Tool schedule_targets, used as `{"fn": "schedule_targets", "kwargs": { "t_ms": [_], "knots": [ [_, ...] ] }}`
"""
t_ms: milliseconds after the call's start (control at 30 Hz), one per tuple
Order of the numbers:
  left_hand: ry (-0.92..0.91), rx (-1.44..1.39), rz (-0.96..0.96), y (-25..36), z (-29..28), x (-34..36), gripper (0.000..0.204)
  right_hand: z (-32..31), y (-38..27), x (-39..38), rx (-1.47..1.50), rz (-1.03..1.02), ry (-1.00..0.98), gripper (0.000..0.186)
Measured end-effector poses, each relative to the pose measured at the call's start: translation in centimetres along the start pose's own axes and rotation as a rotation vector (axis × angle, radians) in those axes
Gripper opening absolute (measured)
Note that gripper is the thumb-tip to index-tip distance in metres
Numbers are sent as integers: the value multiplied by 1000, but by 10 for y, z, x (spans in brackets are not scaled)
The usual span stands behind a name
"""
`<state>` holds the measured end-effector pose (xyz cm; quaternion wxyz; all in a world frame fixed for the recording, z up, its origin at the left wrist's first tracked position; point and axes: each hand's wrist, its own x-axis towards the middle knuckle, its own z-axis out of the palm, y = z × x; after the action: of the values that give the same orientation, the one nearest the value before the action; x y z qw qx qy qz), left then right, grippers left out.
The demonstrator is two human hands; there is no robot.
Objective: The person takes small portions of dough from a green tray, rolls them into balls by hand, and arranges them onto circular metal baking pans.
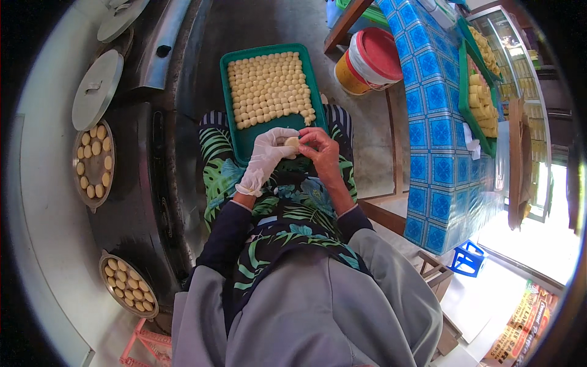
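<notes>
A small, round, pale piece of dough (pixel 292 142) is held between both hands over my lap. My left hand (pixel 266 156), in a white glove, has its thumb and fingers closed round one side of it. From the other side, the bare fingertips of my right hand (pixel 324 158) pinch its edge. Just beyond my hands, a green tray (pixel 243 142) rests on my knees. Rows of dough balls (pixel 269 85) fill its far part, while the near part shows bare green bottom.
At left stands a dark stove (pixel 131 177) with two round pans of dough pieces, the farther pan (pixel 93 164) and the nearer pan (pixel 104 260), plus a metal lid (pixel 95 92). A red-lidded bucket (pixel 379 52) and a table with a blue cloth (pixel 437 153) flank my right.
</notes>
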<state>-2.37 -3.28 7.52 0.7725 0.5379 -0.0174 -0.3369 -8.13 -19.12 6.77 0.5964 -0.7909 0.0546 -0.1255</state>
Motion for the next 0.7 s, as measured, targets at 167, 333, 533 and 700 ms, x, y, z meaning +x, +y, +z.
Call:
{"fn": "schedule_targets", "kwargs": {
  "t_ms": [167, 333, 533, 700],
  "knots": [
    [-85, 76, 15, -2, 0, 1, 38, 0, 6, 5, 517, 300, -13, 24],
    [-43, 58, 12, -2, 2, -1, 57, -4, -1, 5, 406, 447, -50, 22],
    [-32, -223, -113, -1, -5, 0, 60, -5, 3, 2, 493, 417, -49, 16],
    [-24, -123, -139, 1, -2, -1, 56, -4, 10, 2, 654, 458, -77, 13]
  ]
}}
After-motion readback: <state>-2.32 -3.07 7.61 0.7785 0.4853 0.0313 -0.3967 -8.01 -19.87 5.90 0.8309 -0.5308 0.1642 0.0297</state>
